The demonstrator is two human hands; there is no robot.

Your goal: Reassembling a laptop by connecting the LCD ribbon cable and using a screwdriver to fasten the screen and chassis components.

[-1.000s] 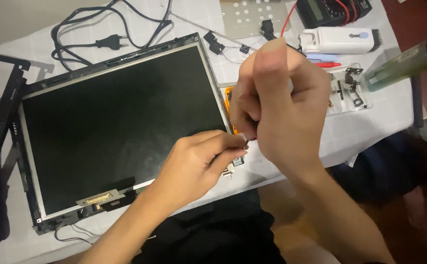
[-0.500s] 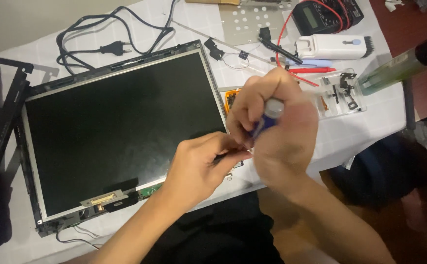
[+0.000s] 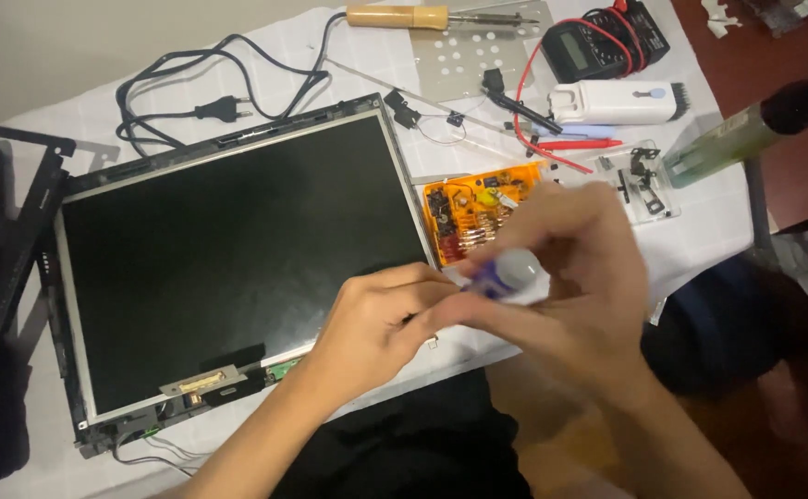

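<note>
Both hands meet at the lower right corner of a bare flat display panel (image 3: pixel 238 268) lying face up on a cloth-covered worktop (image 3: pixel 80 120). The right hand (image 3: pixel 561 277) is closed round a blurred screwdriver (image 3: pixel 506 275) with a violet and white handle, its tip aimed at the frame edge, while the left hand (image 3: pixel 381 323) pinches shut beside the tip, apparently steadying it. An orange parts case (image 3: pixel 478 212) sits open just behind, presumably for reach. Compared with half a second earlier, the right hand has dropped lower and tilted over, uncovering more of the case.
</note>
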